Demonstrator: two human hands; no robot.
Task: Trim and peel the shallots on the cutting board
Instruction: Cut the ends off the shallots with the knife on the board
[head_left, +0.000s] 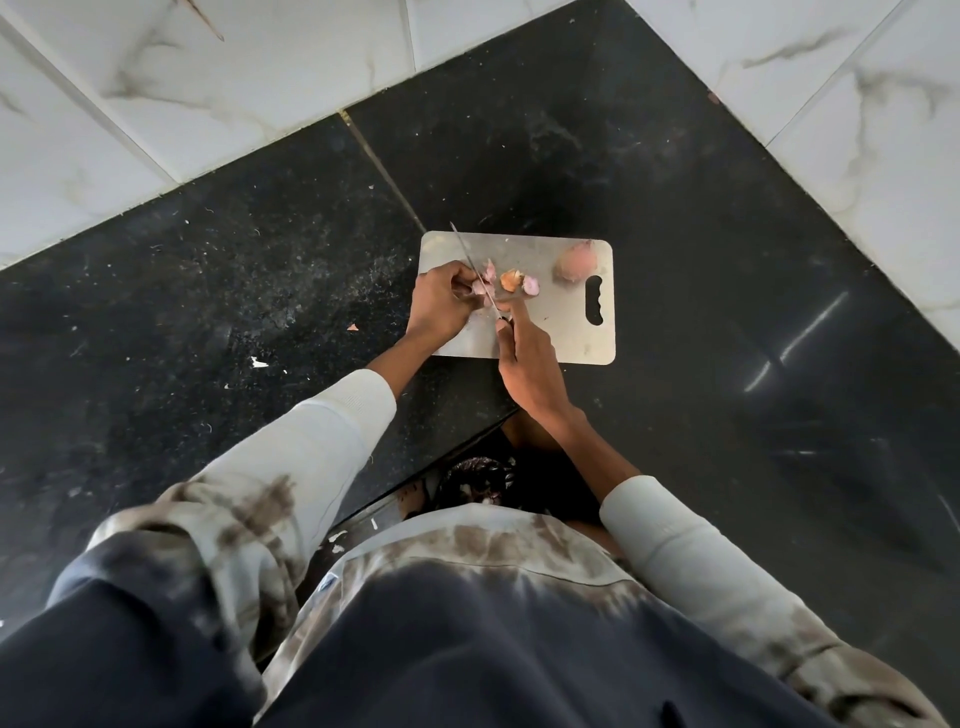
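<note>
The person's stained, pale long sleeves (322, 457) reach from the dark shirt out over the black stone counter (208, 291). The left hand (439, 304) is curled shut on a small pinkish shallot (477, 287) at the near left part of the cutting board (566, 332). The right hand (524, 364) grips the handle of a thin knife (470, 265), forefinger stretched along it, and the blade slants up and left across the held shallot. Just right of both hands lie peel scraps: an orange skin piece (510, 280) and a pink piece (531, 285). Farther right, near the board's handle slot, sits a whole unpeeled shallot (574, 265), well apart from the hands. Marbled white tiles (260, 78) line the wall beyond.
</note>
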